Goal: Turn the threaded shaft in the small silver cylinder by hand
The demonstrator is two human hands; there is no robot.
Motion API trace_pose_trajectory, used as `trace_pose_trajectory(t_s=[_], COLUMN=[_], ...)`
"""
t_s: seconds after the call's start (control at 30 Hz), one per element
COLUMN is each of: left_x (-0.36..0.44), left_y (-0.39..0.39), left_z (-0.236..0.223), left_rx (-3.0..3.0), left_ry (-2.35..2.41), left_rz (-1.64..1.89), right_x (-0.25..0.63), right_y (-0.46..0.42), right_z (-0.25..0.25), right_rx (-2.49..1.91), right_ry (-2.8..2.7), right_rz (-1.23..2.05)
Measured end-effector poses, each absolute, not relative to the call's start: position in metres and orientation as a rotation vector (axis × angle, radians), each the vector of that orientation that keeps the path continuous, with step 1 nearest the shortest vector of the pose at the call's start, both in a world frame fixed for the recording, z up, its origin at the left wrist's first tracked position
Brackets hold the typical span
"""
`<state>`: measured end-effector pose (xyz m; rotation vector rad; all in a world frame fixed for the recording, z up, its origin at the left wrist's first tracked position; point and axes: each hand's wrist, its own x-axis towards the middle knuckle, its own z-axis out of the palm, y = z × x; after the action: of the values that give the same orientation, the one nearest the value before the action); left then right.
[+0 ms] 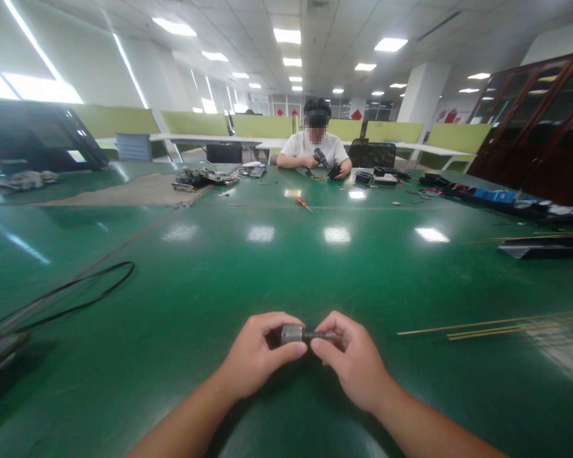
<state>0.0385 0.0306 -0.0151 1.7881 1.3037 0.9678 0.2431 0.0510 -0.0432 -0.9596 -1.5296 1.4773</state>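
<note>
Just above the green table, close to me, both my hands hold one small metal piece. Its left end is a short grey metal cylinder (292,334), and a thin, dark ridged rod (314,335) runs out of it to the right. My left hand (260,350) grips the cylinder between thumb and fingers. Thumb and fingertips of my right hand (351,356) are closed round the rod's right part, which they partly cover. Whether the rod is threaded or spiral-cut, I cannot tell.
Thin brass-coloured rods (496,327) lie to the right, a black cable loop (109,289) to the left. Farther off is an orange screwdriver (302,202). Across the green table (248,273), a person (291,152) holds a power drill (321,157). Tools and parts lie along the far side.
</note>
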Motion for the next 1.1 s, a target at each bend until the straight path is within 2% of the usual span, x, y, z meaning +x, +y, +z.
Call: trace_pose_trajectory(t_s=[1.1], left_x=[0.0383], left_y=[0.0314], left_z=[-0.0162], left_rx=[1.749], left_ry=[1.341], left_rz=[1.007], right_x=[0.2411], right_y=[0.0494], right_z=[-0.0379], right_rx=[-0.948], right_ry=[-1.399], right_rz=[1.499])
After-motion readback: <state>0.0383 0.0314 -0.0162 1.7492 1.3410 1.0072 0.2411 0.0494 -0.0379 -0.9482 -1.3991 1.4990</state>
